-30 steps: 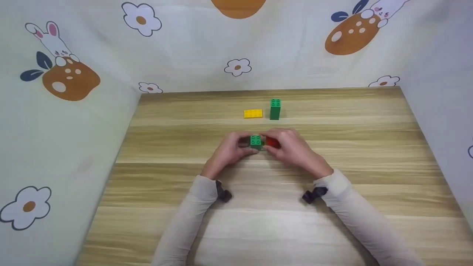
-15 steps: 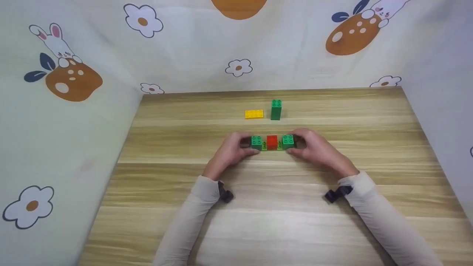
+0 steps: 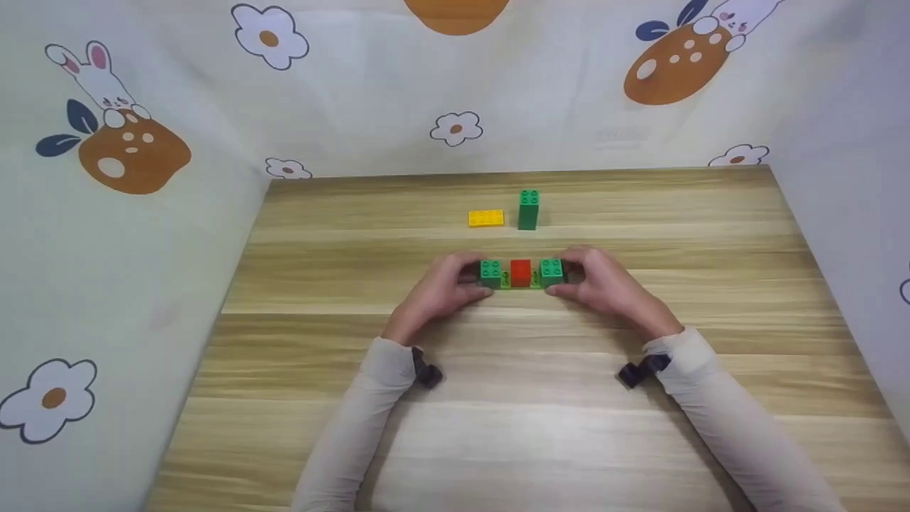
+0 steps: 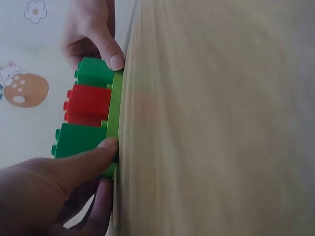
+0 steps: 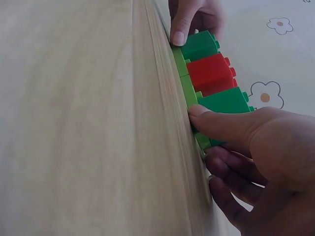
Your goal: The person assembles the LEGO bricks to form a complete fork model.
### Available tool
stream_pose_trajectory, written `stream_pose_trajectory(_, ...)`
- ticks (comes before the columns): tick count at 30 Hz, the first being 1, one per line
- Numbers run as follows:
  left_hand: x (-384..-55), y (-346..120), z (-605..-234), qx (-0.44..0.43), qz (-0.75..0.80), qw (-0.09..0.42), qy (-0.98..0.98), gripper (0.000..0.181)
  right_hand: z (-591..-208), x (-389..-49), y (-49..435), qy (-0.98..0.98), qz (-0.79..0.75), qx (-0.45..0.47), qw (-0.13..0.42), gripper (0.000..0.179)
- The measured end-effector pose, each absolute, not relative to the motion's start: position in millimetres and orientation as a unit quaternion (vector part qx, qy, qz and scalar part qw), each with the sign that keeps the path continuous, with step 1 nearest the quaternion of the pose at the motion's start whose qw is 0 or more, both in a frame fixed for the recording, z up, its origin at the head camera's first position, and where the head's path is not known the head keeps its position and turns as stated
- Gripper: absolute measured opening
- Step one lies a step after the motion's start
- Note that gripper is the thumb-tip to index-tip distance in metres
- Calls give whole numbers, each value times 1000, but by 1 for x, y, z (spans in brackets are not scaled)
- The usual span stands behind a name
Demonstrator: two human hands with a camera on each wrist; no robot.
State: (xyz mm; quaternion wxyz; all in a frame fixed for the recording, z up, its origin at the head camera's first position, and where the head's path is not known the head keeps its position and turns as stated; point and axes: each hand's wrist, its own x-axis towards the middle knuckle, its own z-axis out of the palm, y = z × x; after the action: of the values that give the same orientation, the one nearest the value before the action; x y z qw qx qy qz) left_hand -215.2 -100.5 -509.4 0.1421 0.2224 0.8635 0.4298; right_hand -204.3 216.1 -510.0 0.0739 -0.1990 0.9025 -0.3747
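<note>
A low row of toy building bricks lies on the table: a light green base (image 4: 114, 101) carrying a red brick (image 3: 520, 273) in the middle and a green brick at each end. My left hand (image 3: 444, 288) pinches the left end, thumb on the near side by the left green brick (image 3: 490, 273). At the opposite end my right hand (image 3: 601, 284) grips the base beside the right green brick (image 3: 551, 272), its thumb (image 5: 199, 111) along the front edge. A seam crosses the base under the red brick in the right wrist view.
Behind the row, a flat yellow brick (image 3: 485, 218) lies on the wooden table (image 3: 526, 412). To its right stands a tall green block (image 3: 528, 211). Patterned cloth walls (image 3: 540, 85) rise along the back and sides.
My right hand has moved right from the red brick to the right end, uncovering the red and right green bricks. My left hand keeps its hold on the left end.
</note>
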Motion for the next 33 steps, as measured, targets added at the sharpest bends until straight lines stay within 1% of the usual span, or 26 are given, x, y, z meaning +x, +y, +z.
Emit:
stream_pose_trajectory(4,-220,-111,-507,235,454,184,839,49,-510,-205,216,901,-378,-197,77,32)
stream_pose_trajectory(7,-227,-115,-506,236,478,199,822,48,-511,-205,216,901,-380,-195,82,33)
stream_pose_trajectory(10,-236,-114,-507,217,487,168,829,43,-511,-205,216,900,-381,-194,86,32)
stream_pose_trajectory(13,-244,-109,-509,173,485,104,851,36,-511,-205,217,899,-382,-195,85,29)
stream_pose_trajectory(15,-250,-105,-510,140,484,62,862,35,-511,-205,217,899,-383,-196,84,27)
stream_pose_trajectory(18,-259,-99,-510,97,477,22,874,36,-511,-205,216,897,-388,-194,88,26)
stream_pose_trajectory(20,-264,-95,-511,75,475,14,877,39,-511,-205,216,896,-389,-192,92,26)
stream_pose_trajectory(23,-271,-89,-511,49,473,17,879,43,-510,-205,216,897,-386,-192,93,26)
stream_pose_trajectory(33,-286,-78,-517,16,461,33,887,50,-509,-206,217,901,-379,-195,84,28)
